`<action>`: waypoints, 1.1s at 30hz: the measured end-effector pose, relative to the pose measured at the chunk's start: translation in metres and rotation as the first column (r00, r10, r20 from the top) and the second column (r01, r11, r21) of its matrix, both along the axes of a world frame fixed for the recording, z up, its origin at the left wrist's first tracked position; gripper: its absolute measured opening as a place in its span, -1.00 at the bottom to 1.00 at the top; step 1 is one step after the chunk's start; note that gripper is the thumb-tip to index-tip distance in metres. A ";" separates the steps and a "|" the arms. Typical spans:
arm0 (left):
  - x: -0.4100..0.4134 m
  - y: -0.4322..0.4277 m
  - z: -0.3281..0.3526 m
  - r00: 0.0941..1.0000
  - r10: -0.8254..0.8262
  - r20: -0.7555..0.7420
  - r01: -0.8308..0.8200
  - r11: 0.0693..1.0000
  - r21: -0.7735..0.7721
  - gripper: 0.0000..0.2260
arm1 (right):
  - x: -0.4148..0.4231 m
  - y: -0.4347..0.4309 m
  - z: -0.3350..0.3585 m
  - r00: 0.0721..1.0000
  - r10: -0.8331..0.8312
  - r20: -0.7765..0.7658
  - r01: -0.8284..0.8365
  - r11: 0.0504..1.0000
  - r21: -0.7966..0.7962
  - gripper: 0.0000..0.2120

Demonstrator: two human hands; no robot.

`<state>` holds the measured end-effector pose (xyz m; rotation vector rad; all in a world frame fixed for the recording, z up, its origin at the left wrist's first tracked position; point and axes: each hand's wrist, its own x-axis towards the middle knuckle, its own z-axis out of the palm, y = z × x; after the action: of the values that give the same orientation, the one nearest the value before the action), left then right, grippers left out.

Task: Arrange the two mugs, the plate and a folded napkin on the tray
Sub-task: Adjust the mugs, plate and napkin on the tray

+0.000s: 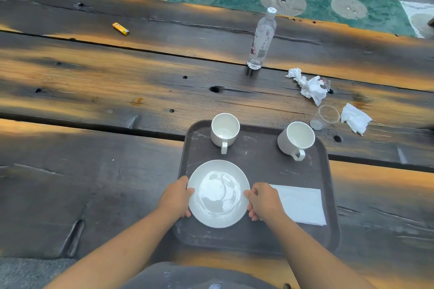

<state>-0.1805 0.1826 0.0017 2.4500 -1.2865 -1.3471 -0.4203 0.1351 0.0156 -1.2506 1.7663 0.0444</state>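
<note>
A dark brown tray (260, 164) lies on the wooden table in front of me. A white plate (218, 193) rests on its near left part. My left hand (176, 198) grips the plate's left rim and my right hand (264, 200) grips its right rim. Two white mugs stand upright at the tray's far side, one at the left (225, 130) and one at the right (296, 139), handles toward me. A folded white napkin (300, 204) lies flat on the tray just right of my right hand, which covers its left edge.
A water bottle (261, 40) stands beyond the tray. Crumpled tissues (310, 87), a clear plastic cup on its side (325, 117) and another tissue (354, 118) lie at the right. A yellow lighter (120, 28) sits far left. Deep gaps run between the table planks.
</note>
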 end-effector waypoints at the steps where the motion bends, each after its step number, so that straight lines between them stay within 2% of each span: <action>1: 0.000 0.000 0.001 1.000 0.002 0.004 -0.002 1.000 -0.001 -0.88 | 0.000 0.000 0.000 1.000 -0.008 0.004 0.008 1.000 -0.002 -0.73; 4: -0.002 0.001 0.005 1.000 -0.012 0.027 0.012 1.000 0.008 -0.89 | -0.001 0.002 0.000 0.999 -0.045 0.030 0.045 0.999 -0.009 -0.75; 9: -0.005 0.004 0.019 0.970 -0.136 0.201 0.136 0.991 0.010 -0.84 | -0.007 0.002 0.005 0.996 -0.070 0.054 0.071 0.997 -0.010 -0.82; 13: -0.014 -0.001 0.029 0.952 -0.166 0.258 0.181 0.983 -0.037 -0.86 | -0.020 0.000 0.012 0.996 -0.064 0.058 0.067 0.996 -0.055 -0.80; 21: -0.074 -0.018 0.039 0.929 -0.255 0.269 0.288 0.953 -0.090 -0.88 | -0.069 -0.005 0.028 0.994 0.094 -0.053 -0.101 0.984 -0.145 -0.80; 30: -0.155 -0.028 0.048 0.895 -0.361 0.263 0.398 0.912 -0.099 -0.86 | -0.136 -0.010 0.026 0.930 0.279 -0.241 -0.317 0.939 -0.137 -0.89; 33: -0.177 -0.031 0.049 0.893 -0.372 0.252 0.406 0.909 -0.095 -0.87 | -0.154 -0.011 0.025 0.913 0.318 -0.257 -0.361 0.921 -0.144 -0.82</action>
<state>-0.3577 0.1517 0.0510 2.3847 -1.9444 -1.0013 -0.5741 0.1244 0.0406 -1.7446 1.7535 0.2358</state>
